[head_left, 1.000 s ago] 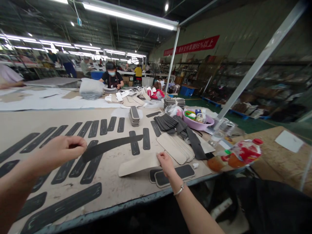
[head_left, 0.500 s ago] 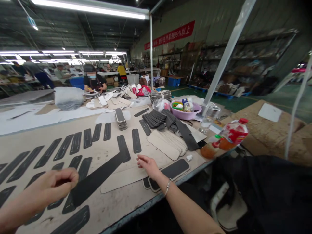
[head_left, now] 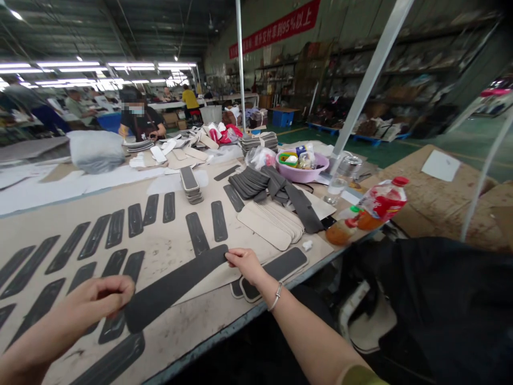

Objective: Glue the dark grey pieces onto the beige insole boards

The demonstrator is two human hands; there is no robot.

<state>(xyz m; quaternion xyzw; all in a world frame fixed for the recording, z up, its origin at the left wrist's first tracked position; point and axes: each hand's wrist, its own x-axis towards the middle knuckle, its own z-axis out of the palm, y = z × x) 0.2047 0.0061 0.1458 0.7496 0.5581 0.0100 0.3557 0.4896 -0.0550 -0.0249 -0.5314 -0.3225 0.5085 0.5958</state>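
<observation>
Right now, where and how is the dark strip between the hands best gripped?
Probably by its two ends, one from each side: the dark strip is long, thin and flat, so one-ended it would likely sag. The left hand and right hand pinch opposite ends.

Bare hands; silver bangle; olive sleeve
</observation>
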